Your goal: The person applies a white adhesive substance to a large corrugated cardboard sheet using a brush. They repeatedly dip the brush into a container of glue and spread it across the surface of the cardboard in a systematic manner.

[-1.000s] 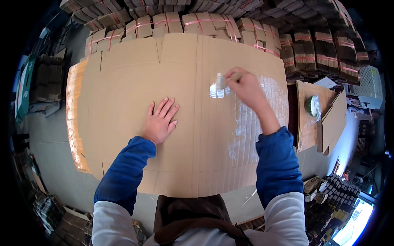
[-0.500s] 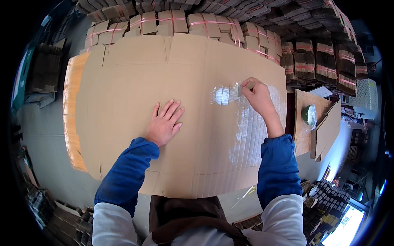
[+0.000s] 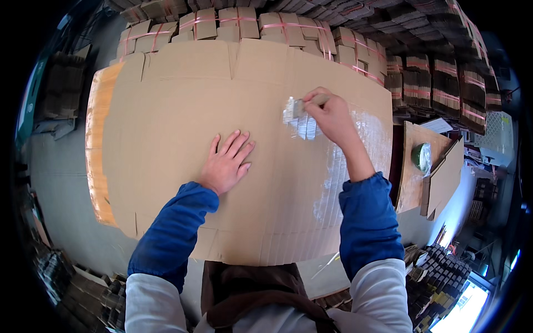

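A large brown cardboard sheet (image 3: 166, 111) lies flat in front of me. My left hand (image 3: 226, 165) rests on its middle, palm down with the fingers spread. My right hand (image 3: 331, 115) is closed around a small flat brush (image 3: 301, 107), whose tip is on the board. Under and beside the brush is a wet, shiny white patch (image 3: 307, 128) that looks like glue. A wider whitish, streaky coating (image 3: 363, 136) covers the board's right part, partly hidden behind my right forearm.
Orange-brown coated board edges (image 3: 100, 150) show at the left. Strapped cardboard bundles (image 3: 239, 22) stand along the far side. On the right, a green bowl (image 3: 420, 157) with clear plastic sits on a board (image 3: 408, 191) beside a cardboard piece (image 3: 444, 180).
My right hand has moved left and slightly away from me, carrying the brush across to the left part of the wet patch. My left hand stays in place on the board.
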